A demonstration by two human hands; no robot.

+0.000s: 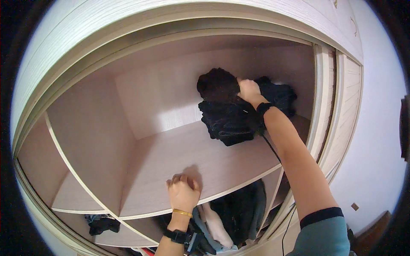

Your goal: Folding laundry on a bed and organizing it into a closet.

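My right hand (249, 89) is at a dark folded garment (217, 84) on top of a stack of black folded clothes (227, 123), its fingers closed on the garment's right edge. Another pile of dark clothes (280, 96) lies behind my right wrist. My left hand (183, 192) rests with curled fingers near the front edge of the wooden shelf (166, 160), apart from the clothes; whether it grips anything is not clear. A gold-coloured bracelet and a black strap are on my left wrist, a black band on my right.
Below the shelf hang dark and light garments (238, 211). A small dark clothing pile (104, 224) lies in the lower left compartment. An upright divider (93, 150) stands left, sliding door frames (323, 102) right. A black cable (271, 147) runs down beside my right forearm.
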